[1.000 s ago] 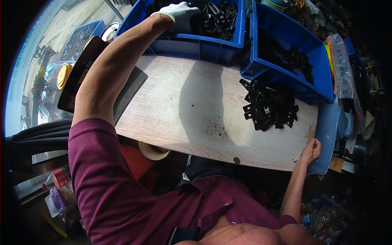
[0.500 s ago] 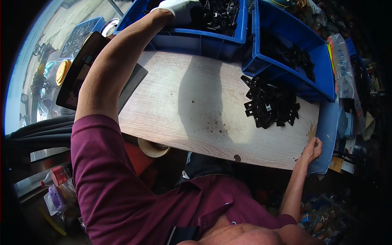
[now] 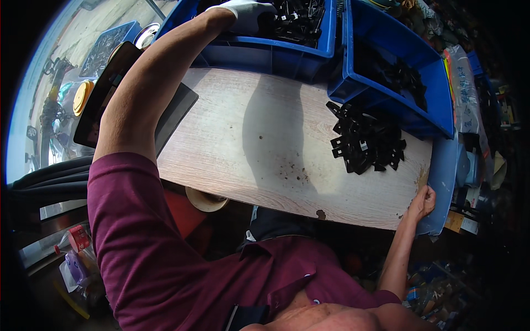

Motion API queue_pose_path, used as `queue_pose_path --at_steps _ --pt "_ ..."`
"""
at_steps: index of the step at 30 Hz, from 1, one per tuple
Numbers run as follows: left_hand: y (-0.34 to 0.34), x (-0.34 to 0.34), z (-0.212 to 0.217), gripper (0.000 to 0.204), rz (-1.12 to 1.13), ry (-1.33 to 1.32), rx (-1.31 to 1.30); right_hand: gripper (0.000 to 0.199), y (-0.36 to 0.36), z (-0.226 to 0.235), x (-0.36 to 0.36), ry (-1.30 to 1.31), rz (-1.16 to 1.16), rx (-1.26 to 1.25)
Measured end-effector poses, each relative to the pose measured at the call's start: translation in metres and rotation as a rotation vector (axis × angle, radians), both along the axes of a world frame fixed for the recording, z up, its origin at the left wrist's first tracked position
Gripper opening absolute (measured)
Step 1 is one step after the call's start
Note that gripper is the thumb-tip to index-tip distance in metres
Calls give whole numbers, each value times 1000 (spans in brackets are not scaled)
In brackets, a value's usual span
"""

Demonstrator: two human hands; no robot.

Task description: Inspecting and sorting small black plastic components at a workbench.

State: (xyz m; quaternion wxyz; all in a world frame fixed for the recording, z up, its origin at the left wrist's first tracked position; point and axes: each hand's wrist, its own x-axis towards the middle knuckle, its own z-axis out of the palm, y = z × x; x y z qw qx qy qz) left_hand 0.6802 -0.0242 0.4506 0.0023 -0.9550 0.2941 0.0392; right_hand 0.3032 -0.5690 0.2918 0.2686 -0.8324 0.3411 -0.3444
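My left hand (image 3: 247, 15), in a white glove with a dark finger area, reaches into a blue bin (image 3: 243, 55) at the far side of the table. Loose black clip-like parts (image 3: 295, 22) fill that bin around it, and its fingertips cannot be made out. My bare right hand (image 3: 422, 203) is closed at the table's right edge, against a blue plastic panel (image 3: 441, 187). What its curled fingers hold, if anything, is hidden. A heap of black plastic parts (image 3: 367, 138) lies on the wood-grain table (image 3: 221, 149), right of the middle.
A second blue bin (image 3: 386, 91) with some black parts stands at the far right, beside a plastic-wrapped bag (image 3: 464, 88). Past my left arm is a dark tablet-like panel (image 3: 176, 113). A round bowl (image 3: 207, 199) shows below the table's near edge.
My left hand has shifted slightly to the right inside the bin, while the left elbow and sleeve have swung a little left. My right hand and the heap stay put.
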Motion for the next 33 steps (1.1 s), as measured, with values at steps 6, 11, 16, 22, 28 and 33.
queue_pose_path --at_steps 6,11,16,22,28,33 --pt "17 17 -12 47 -41 -42 -154 26 4 3 3 -11 7 -5" --pt "11 10 -1 43 38 -79 -225 25 -4 -3 -2 0 8 -25" --pt "16 16 -5 43 26 -116 -365 26 0 -1 0 -59 18 -29" --pt "20 9 10 52 94 -92 -533 25 4 0 2 -79 20 -3" --pt "17 -14 32 48 271 -102 -852 24 9 1 5 -89 24 13" --pt "13 -45 54 43 326 -180 -928 23 9 1 4 -94 31 32"
